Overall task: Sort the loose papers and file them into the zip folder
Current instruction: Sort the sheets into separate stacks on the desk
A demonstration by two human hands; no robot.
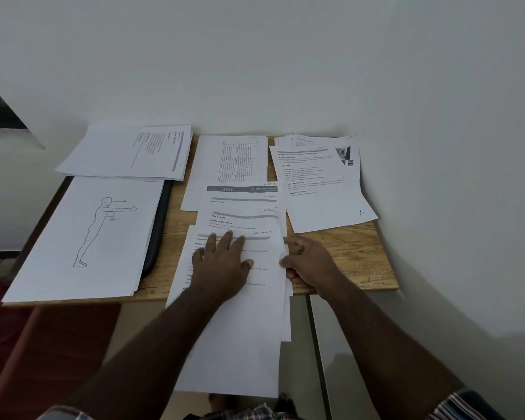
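Several piles of printed papers lie on a small wooden table (346, 256). My left hand (222, 262) presses flat, fingers spread, on the front middle stack (240, 328), which overhangs the table's front edge. My right hand (308, 263) pinches the right edge of that same stack. A dark zip folder (159, 219) lies at the left, mostly hidden under a sheet with a drawn standing figure (88, 234). More piles sit at the back left (128, 151), back middle (234, 160) and back right (319, 183).
White walls close in behind and to the right of the table. A dark red surface (28, 344) lies low at the left. Pale floor tiles (325, 344) show beneath the front edge.
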